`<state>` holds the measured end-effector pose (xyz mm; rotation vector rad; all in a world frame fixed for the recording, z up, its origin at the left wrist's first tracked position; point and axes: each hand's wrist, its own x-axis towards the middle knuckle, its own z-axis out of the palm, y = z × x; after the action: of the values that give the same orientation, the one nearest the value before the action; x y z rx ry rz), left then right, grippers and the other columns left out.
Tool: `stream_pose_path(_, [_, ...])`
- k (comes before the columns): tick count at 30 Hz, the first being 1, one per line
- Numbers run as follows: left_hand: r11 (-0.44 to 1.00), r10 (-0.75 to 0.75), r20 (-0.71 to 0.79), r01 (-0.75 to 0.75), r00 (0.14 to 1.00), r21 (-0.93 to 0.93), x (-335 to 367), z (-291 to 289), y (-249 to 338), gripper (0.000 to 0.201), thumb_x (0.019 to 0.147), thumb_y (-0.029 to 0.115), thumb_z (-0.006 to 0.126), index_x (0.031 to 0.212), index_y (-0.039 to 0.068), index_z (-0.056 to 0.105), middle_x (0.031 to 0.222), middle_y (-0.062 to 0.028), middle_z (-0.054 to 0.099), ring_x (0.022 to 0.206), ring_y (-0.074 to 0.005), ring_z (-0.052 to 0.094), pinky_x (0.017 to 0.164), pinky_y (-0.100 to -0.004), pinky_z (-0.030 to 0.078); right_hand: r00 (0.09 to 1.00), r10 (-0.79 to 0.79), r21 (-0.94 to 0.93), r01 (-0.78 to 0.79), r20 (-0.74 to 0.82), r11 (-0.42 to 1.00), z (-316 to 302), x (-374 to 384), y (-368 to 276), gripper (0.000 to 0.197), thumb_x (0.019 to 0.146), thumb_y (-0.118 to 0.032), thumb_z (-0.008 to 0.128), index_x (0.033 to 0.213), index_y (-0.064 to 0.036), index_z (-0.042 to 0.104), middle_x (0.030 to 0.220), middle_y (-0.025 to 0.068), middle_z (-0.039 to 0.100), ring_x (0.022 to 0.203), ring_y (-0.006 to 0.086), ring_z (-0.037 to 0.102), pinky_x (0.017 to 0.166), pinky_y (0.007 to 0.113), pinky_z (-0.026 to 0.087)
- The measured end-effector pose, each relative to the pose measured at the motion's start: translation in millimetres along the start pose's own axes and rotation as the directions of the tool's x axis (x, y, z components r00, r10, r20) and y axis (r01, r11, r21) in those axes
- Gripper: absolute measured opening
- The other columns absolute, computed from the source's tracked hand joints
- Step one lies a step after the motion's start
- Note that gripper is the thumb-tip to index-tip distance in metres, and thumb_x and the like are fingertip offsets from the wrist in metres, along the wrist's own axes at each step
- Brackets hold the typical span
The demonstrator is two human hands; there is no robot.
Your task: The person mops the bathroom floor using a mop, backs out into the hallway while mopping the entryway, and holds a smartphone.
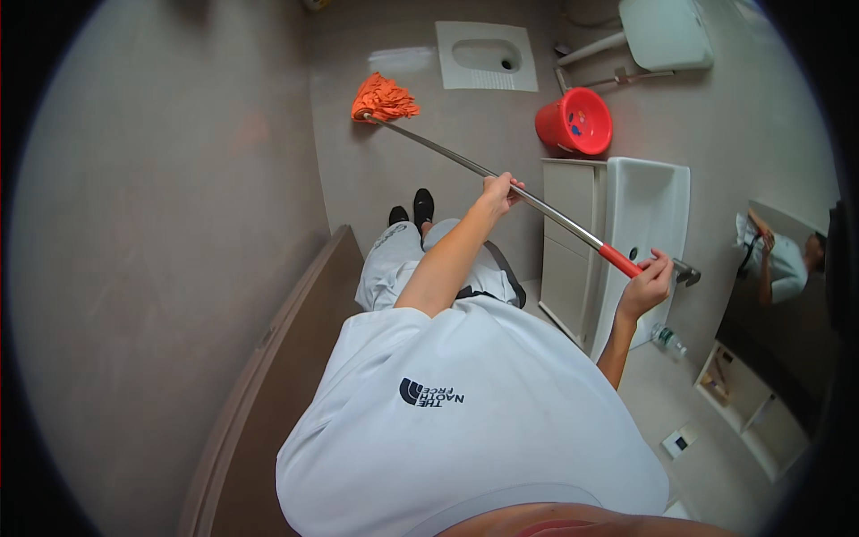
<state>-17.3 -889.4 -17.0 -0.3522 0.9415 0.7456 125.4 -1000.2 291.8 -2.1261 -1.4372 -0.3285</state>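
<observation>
A mop with a shaggy orange head (383, 98) rests on the floor toward the far left, and its metal pole (438, 148) slants across in front of me. My left hand (502, 193) is closed around the middle of that pole. Nearer me and to the right, my right hand (649, 285) is at the pole's upper end, closed on the red grip (619, 260), with some fingers raised. The pole passes over the edge of a white cabinet and sink. Both feet, in black shoes, stand on the floor below the pole.
A squat toilet (488, 85) is set in the floor ahead. Right of it stand a red bucket (586, 123) and a white cistern (666, 36). A washbasin (649, 192), a clear bottle (668, 340) and a mirror (778, 313) line the right. A brown door (286, 358) is at left.
</observation>
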Motion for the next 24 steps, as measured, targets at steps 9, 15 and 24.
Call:
stream_pose_path(9, [0.990, 0.035, 0.003, -0.035, 0.999, -0.134, -48, -154, 48, 0.013, 0.093, 0.013, 0.050, 0.081, 0.009, 0.054, 0.082, -0.0078, 0.067, 0.078, -0.0189, 0.070, 0.068, -0.0378, 0.058, 0.989, -0.146, 0.260, 0.140, 0.003, 0.955, 48, -55, -141, 0.025, 0.103, -0.013, 0.045, 0.094, -0.0003, 0.064, 0.059, 0.0038, 0.055, 0.053, 0.0138, 0.057, 0.053, 0.029, 0.047])
stream_pose_path(15, [0.969, 0.147, 0.027, -0.139, 0.989, -0.207, -73, -180, 79, 0.011, 0.091, 0.013, 0.052, 0.081, 0.009, 0.056, 0.085, -0.0099, 0.070, 0.080, -0.0195, 0.070, 0.066, -0.0357, 0.055, 1.000, 0.002, 0.701, -0.023, 0.032, 0.713, 55, -72, -186, 0.027, 0.105, -0.018, 0.045, 0.093, 0.0006, 0.060, 0.059, 0.0040, 0.049, 0.051, 0.0125, 0.053, 0.053, 0.027, 0.047])
stream_pose_path(24, [0.983, 0.153, 0.082, -0.143, 0.985, -0.119, -91, -197, 83, 0.011, 0.089, 0.013, 0.058, 0.081, 0.007, 0.060, 0.085, -0.0120, 0.070, 0.079, -0.0201, 0.067, 0.076, -0.0373, 0.053, 0.907, 0.011, 0.906, -0.422, 0.422, 0.034, 59, -101, -181, 0.021, 0.097, -0.021, 0.047, 0.084, -0.0043, 0.052, 0.065, 0.0073, 0.049, 0.061, 0.0195, 0.053, 0.065, 0.036, 0.047])
